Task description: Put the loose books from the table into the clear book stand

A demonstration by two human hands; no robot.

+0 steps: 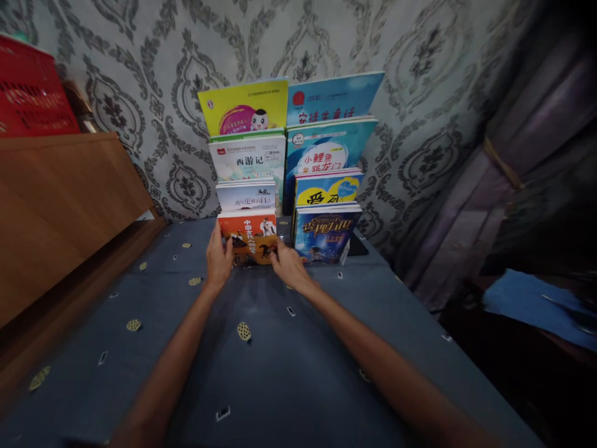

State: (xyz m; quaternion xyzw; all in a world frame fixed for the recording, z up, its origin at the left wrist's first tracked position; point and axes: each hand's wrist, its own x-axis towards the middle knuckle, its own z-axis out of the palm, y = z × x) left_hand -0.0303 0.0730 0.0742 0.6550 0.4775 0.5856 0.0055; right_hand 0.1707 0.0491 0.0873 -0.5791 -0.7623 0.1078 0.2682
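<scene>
An orange book [247, 239] with white Chinese lettering and dark horse figures stands upright at the front of the left row. My left hand [218, 260] holds its left edge, thumb on the cover. At the lower right edge, my right hand [286, 264] grips the same book. Directly behind it are a pale book [245, 194], a light blue-white book [247, 155] and a yellow book [242, 106]. The right row has a dark blue book [326, 233] in front of a blue-and-yellow book [326, 186] and two taller blue ones.
A grey-blue cloth [196, 348] with pineapple prints covers the surface. Patterned wallpaper [326, 37] rises behind the books. A wooden cabinet [65, 211] with a red box [32, 90] on top borders the left; a tied curtain [466, 186] hangs at right.
</scene>
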